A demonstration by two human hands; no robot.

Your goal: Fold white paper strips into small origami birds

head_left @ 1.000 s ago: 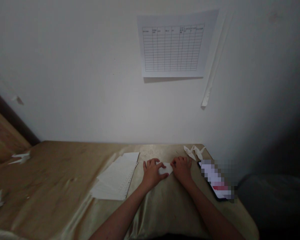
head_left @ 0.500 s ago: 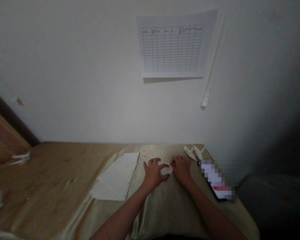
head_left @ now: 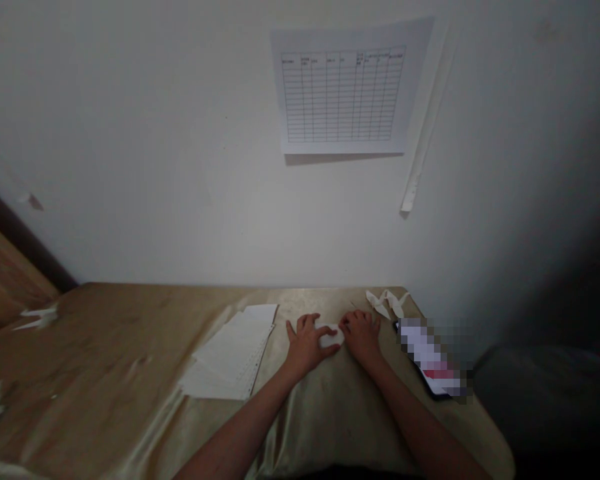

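Observation:
A small white piece of folded paper (head_left: 331,339) lies on the cloth-covered table (head_left: 330,427) between my two hands. The thumb and forefinger of my left hand (head_left: 306,343) curve over it and hold it down, while the other fingers rest spread on the cloth. At the paper's right end, the fingertips of my right hand (head_left: 361,333) are closed on its edge. How the paper is folded is too small to make out, and part of it is hidden under the fingers.
Left of my hands lies a fanned stack of white paper sheets (head_left: 233,353). A phone (head_left: 433,367), partly blurred out, lies at the right edge. Folded white paper shapes (head_left: 387,303) sit behind it; others (head_left: 40,316) lie far left. A printed table sheet (head_left: 345,93) hangs on the wall.
The view has shifted very slightly. Both hands stay at the paper in nearly the same pose, with only a tiny movement of the fingers.

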